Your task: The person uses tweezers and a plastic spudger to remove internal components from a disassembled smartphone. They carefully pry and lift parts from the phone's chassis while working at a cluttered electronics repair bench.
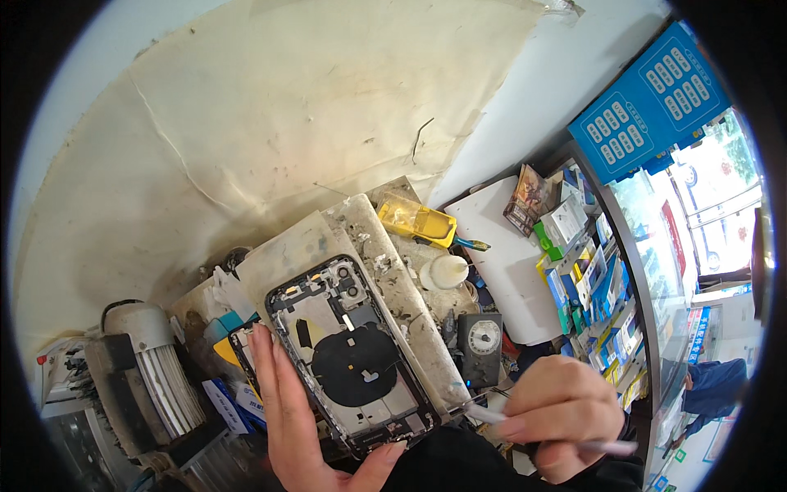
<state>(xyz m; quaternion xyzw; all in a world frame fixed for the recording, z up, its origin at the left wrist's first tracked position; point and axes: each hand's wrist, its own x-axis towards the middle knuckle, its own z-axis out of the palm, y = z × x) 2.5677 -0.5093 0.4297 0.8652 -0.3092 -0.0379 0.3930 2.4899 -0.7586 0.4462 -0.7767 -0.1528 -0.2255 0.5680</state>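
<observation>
My left hand (298,406) grips an opened smartphone housing (320,307) from its left side, with the thumb at the bottom edge. A black round charging coil (353,366) lies inside the housing, and the camera module (347,284) sits at its upper right. The housing leans over a worn, dirty block (393,277). In my right hand (562,409) is a slim hand tool (486,413) with a pale shaft. Its thin tip lies near the housing's lower right corner; whether they touch, I cannot tell. Beside my left fingertips, another dark phone frame (241,342) is partly hidden.
A dusty motor unit (150,369) stands at left. Past the block are a yellow case (418,220), a white dropper bottle (444,272) and a black dial box (481,349). Small boxes (596,289) fill the display case at right; beyond it is a person (713,387).
</observation>
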